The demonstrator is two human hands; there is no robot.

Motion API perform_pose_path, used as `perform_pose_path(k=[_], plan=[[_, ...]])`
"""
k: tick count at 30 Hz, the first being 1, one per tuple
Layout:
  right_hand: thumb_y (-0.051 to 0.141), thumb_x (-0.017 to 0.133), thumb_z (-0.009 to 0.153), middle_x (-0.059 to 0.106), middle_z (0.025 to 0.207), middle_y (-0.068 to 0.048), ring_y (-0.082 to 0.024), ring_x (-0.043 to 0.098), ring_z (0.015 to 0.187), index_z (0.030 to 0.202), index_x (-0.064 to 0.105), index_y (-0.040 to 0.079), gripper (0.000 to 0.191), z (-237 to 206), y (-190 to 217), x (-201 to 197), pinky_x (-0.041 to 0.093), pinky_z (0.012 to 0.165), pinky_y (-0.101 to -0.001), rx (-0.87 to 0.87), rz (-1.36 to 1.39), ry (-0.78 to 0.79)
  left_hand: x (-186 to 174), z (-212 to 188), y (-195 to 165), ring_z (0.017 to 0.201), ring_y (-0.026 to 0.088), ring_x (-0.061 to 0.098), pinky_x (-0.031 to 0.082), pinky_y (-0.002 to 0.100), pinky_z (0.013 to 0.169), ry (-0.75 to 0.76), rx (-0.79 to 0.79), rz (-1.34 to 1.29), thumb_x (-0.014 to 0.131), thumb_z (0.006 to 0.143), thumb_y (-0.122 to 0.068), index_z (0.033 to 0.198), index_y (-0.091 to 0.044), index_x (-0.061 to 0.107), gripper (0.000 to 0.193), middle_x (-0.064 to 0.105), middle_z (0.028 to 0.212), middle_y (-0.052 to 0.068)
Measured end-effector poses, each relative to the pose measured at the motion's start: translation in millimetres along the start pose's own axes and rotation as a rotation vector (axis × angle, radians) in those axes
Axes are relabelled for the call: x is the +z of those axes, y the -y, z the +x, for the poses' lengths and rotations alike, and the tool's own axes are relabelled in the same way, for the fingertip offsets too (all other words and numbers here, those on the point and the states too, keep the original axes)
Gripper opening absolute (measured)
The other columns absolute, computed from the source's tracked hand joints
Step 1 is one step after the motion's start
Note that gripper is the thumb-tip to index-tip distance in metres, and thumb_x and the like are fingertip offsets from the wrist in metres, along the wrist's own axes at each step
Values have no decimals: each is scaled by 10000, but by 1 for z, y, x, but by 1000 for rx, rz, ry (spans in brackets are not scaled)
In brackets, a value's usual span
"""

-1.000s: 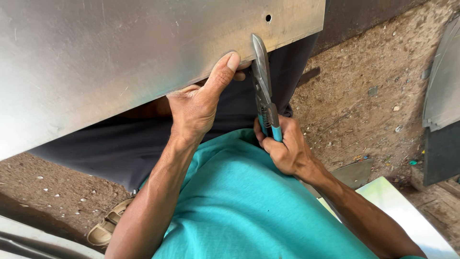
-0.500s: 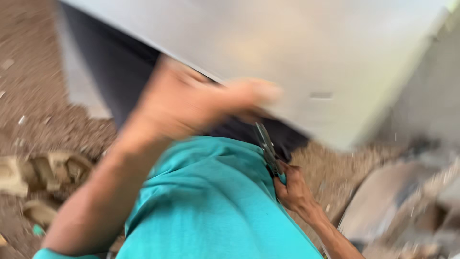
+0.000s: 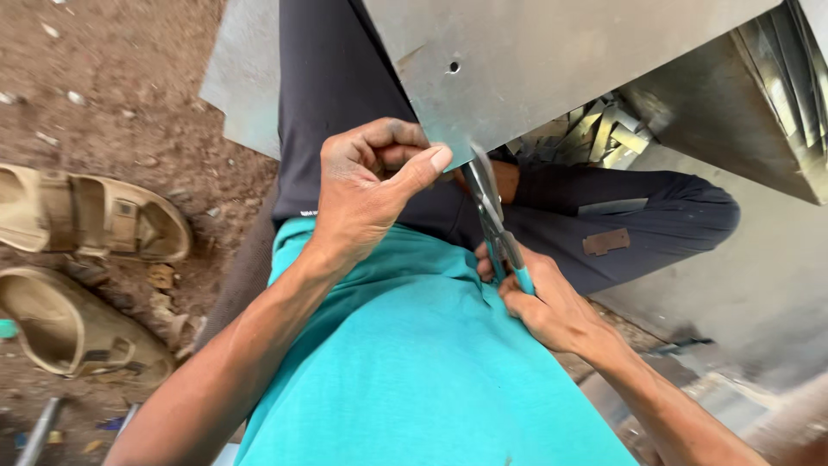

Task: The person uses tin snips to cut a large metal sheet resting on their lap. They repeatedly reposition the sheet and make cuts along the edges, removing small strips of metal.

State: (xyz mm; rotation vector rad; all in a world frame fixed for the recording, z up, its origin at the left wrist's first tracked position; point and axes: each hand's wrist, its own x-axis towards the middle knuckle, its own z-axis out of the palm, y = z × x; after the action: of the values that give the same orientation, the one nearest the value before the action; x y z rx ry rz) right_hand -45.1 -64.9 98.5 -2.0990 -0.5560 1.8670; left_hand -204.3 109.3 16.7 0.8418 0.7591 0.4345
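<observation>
Two hands on it: left hand (image 3: 366, 185) pinches the metal sheet's (image 3: 552, 52) near corner above the lap, right hand (image 3: 543, 302) clamps teal-handled snips (image 3: 492, 216) biting that edge, likely stiff, thin, sharp-rimmed, best gripped beside the cut.

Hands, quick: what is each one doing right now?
Left hand: fingers closed, pinching the edge of the metal sheet.
Right hand: closed around the teal handles of the tin snips.
</observation>
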Motion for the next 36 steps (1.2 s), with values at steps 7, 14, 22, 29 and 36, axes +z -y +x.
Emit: perform_pose_path(k=[7,14,22,29,36], plan=[[82,521,642,700,1014,-115,-196,632,792,1197,577,28,560,1,8,-4,541,744,-341,-32,-117,-35,2,2,-2,721,47,649,488,192,629,-6,17,19,787,934,-104,963,42,737,157,764,820,75],[65,557,772,671,741,-136,-217,615,670,930,647,2,192,3,3,-4,500,659,-356,24,-273,-144,2,4,-2,752,57,702,541,197,667,40,11,1,772,955,-103,974,41,737,149,781,843,86],[25,550,740,623,706,-111,-217,602,630,912,603,2,181,8,22,-5,490,602,-368,-71,-223,-201,7,7,1,661,74,674,576,225,599,44,-182,-187,786,925,-85,905,29,701,144,765,813,108],[21,537,689,651,758,-133,-251,655,687,935,591,-15,255,13,37,-6,524,645,-396,-186,-200,-247,6,6,4,613,93,643,544,236,573,95,-278,-312,807,898,-65,908,44,713,144,768,832,146],[57,575,742,684,717,-205,-333,653,641,910,644,-26,200,14,50,-12,497,631,-430,-9,-302,-261,13,-2,12,650,95,668,557,241,592,118,-268,-324,800,895,-83,913,39,713,150,764,835,132]])
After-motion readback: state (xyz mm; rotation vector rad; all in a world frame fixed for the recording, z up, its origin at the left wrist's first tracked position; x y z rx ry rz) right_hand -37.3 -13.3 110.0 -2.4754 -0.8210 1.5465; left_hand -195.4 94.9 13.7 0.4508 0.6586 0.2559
